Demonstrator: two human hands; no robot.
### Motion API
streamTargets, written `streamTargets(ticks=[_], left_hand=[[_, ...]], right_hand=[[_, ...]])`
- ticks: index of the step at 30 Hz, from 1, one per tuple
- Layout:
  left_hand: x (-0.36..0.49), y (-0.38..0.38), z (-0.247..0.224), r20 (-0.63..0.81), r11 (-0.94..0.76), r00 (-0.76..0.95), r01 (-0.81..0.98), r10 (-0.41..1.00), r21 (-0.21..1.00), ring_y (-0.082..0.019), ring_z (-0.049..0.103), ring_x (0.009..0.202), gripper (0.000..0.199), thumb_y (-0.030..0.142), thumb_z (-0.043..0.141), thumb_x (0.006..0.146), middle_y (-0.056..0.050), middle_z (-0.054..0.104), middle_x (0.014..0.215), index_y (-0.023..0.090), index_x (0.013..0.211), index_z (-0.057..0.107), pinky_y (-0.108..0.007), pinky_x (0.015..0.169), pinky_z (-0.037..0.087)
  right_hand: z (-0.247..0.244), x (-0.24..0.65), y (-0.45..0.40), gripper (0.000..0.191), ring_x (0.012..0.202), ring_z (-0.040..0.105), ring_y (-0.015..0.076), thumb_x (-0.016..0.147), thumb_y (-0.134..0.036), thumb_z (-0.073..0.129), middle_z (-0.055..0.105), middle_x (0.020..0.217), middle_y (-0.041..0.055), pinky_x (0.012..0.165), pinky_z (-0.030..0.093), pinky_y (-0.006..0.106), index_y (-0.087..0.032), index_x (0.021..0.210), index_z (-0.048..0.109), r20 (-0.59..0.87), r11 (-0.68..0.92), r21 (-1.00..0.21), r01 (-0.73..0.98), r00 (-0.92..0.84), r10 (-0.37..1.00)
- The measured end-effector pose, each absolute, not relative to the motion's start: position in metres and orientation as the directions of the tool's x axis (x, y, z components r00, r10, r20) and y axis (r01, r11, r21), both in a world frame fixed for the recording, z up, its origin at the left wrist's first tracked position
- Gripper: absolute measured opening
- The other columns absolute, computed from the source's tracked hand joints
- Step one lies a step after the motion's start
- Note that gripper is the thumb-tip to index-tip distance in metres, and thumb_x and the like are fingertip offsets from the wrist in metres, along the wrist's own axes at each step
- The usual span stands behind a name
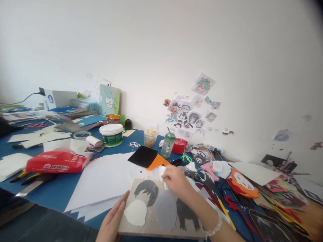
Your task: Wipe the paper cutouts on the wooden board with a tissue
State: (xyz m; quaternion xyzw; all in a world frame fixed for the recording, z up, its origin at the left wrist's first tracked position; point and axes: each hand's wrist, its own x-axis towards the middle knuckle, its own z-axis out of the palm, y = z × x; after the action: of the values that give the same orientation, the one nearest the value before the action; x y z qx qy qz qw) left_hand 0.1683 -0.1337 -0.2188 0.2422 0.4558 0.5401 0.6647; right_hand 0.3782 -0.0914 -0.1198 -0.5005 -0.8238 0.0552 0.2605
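The left hand lies nearest the camera at about 6 o'clock in the view, fingers straight and pressed together, its edge resting against the left side of a grey board. The board sits flat on the worktop just to the hand's 3 o'clock and carries cut paper shapes: a white oval right beside the fingertips, a black hair shape at its 12 o'clock, a grey oval further right and a black figure piece beyond that.

The right hand comes in from 4 o'clock, a beaded bracelet on its wrist, and rests over the board's upper edge. Its fingers are curled and pinch a small white paper piece at the hand's 10 o'clock.

Outward at 11 o'clock lie a black square sheet and an orange sheet, touching each other. White paper sheets spread at 9 o'clock.
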Motion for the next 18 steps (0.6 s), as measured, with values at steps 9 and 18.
streamTargets(ticks=[9,18], left_hand=[[0.168,-0.135,-0.212,-0.338,0.305,0.000,-0.436,0.941,0.847,-0.029,0.046,0.114,0.051,0.048,0.058,0.070,-0.006,0.048,0.128,0.022,0.114,0.056,-0.037,0.089,0.044],[0.168,-0.136,-0.199,-0.432,0.382,0.008,-0.482,0.902,0.789,-0.030,0.047,0.112,0.050,0.043,0.062,0.068,-0.007,0.047,0.129,0.019,0.111,0.058,-0.035,0.087,0.045]], right_hand=[[-0.137,0.390,-0.119,0.023,0.066,0.055,0.0126,0.061,0.002,0.052,0.058,0.067,0.0008,0.061,0.040,0.021,-0.016,0.060,0.066,0.232,0.401,-0.541,0.739,-0.327,0.916],[-0.132,0.373,-0.086,0.026,0.070,0.057,0.0130,0.062,0.000,0.051,0.062,0.077,0.0038,0.063,0.040,0.019,-0.016,0.067,0.070,0.112,0.362,-0.445,0.819,-0.350,0.930]])
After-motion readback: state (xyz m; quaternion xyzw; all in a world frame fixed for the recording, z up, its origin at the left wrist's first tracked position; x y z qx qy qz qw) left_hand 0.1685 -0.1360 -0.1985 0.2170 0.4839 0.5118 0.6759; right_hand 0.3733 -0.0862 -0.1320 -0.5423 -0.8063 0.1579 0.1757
